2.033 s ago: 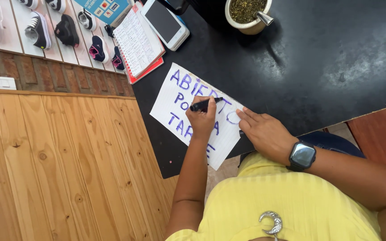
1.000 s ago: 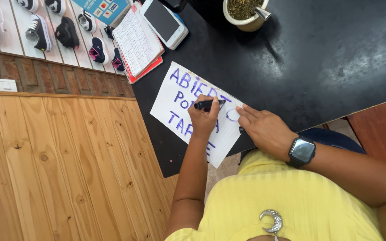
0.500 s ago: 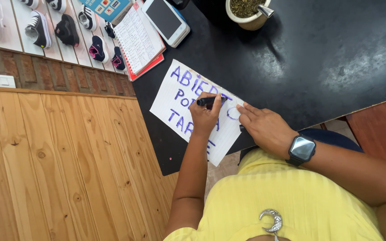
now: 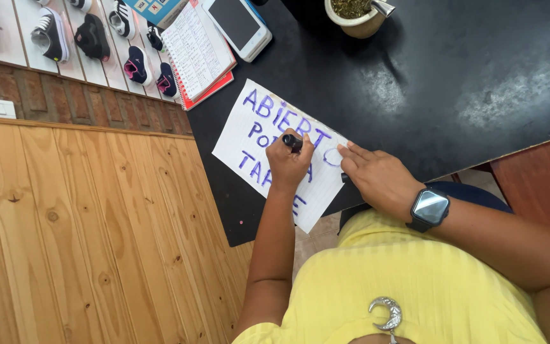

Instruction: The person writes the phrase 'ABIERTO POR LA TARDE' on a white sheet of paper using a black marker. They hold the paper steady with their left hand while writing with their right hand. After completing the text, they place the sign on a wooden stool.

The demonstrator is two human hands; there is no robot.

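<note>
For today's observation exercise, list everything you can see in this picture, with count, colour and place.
table: one, black, upper right
paper sheet: one, white with purple lettering, on the table
notebook: one, spiral-bound, red cover, table corner
tablet: one, white, dark screen, beside the notebook
cup: one, cream, top edge
small shoes: several, mixed colours, white wall display
smartwatch: one, black, right wrist
marker: one, black, in left fingers
left hand: writing on the sheet
right hand: flat on the sheet's edge

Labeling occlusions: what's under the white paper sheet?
The white paper sheet lies on the black countertop; its near corner overhangs the edge. Both hands rest on it, the left hand holding a marker, hiding some lettering.
</note>
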